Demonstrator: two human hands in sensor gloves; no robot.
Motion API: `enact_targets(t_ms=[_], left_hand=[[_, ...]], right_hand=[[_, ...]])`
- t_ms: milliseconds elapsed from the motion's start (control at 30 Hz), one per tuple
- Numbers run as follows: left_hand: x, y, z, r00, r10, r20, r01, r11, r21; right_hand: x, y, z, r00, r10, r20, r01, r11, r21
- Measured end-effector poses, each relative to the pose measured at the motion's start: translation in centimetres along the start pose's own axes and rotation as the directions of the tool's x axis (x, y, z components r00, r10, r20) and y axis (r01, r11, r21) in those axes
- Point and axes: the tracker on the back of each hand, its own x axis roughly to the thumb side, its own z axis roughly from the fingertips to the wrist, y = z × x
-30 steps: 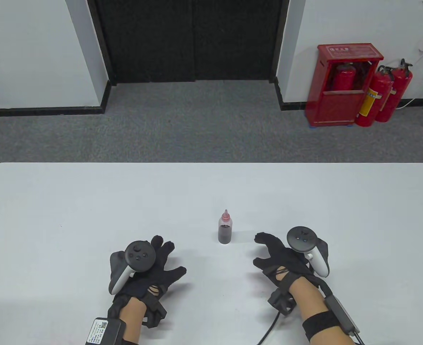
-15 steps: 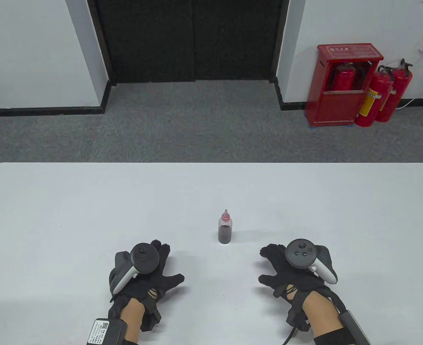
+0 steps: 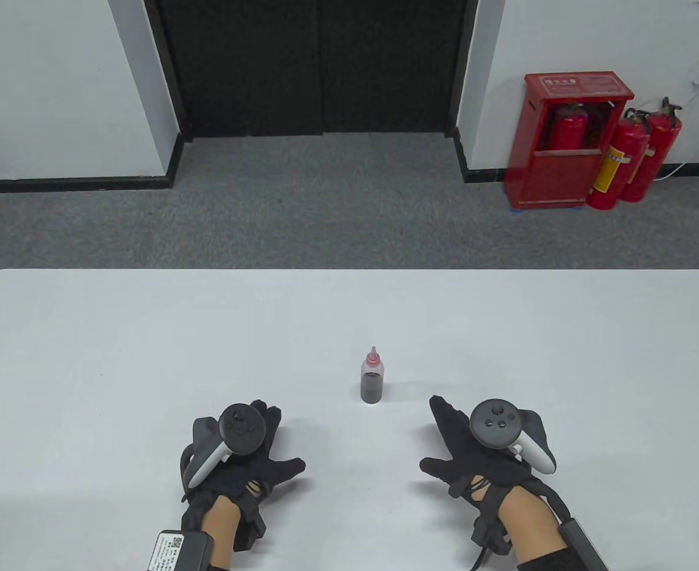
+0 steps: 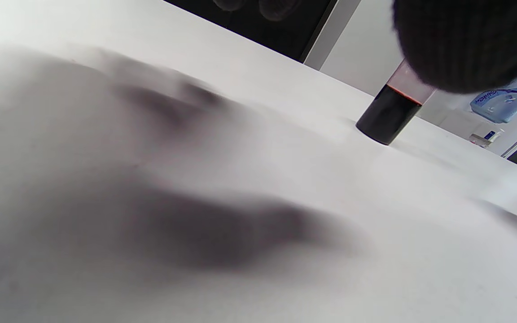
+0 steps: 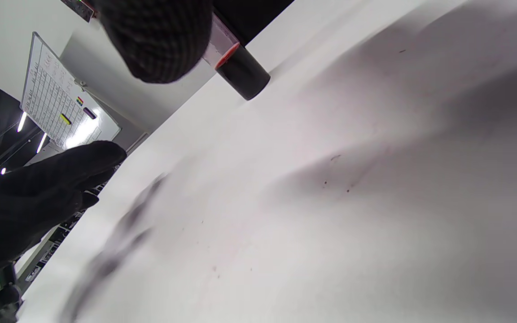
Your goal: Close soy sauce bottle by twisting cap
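A small clear soy sauce bottle (image 3: 371, 380) with dark liquid and a red pointed cap (image 3: 372, 356) stands upright on the white table (image 3: 147, 333). Its lower body also shows in the left wrist view (image 4: 386, 116) and the right wrist view (image 5: 243, 74); a gloved fingertip hides the cap in both. My left hand (image 3: 254, 446) rests flat on the table, below and left of the bottle, holding nothing. My right hand (image 3: 462, 443) lies open below and right of the bottle, fingers spread, holding nothing. Neither hand touches the bottle.
Beyond the table's far edge lies grey carpet, with a red extinguisher cabinet (image 3: 569, 140) and two extinguishers (image 3: 635, 157) by the wall. My left hand shows in the right wrist view (image 5: 38, 193).
My right hand drew back from the bottle toward me, turned palm down and spread its fingers. My left hand shifted slightly back. The bottle has not moved.
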Motion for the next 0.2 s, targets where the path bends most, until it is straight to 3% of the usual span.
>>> enact_targets(t_ms=[200], left_hand=[[-0.25, -0.49, -0.46, 1.000, -0.023, -0.018, 0.022, 0.999, -0.027]], right_hand=[[-0.03, 0.08, 0.02, 1.000, -0.007, 0.002, 0.007, 1.000, 0.009]])
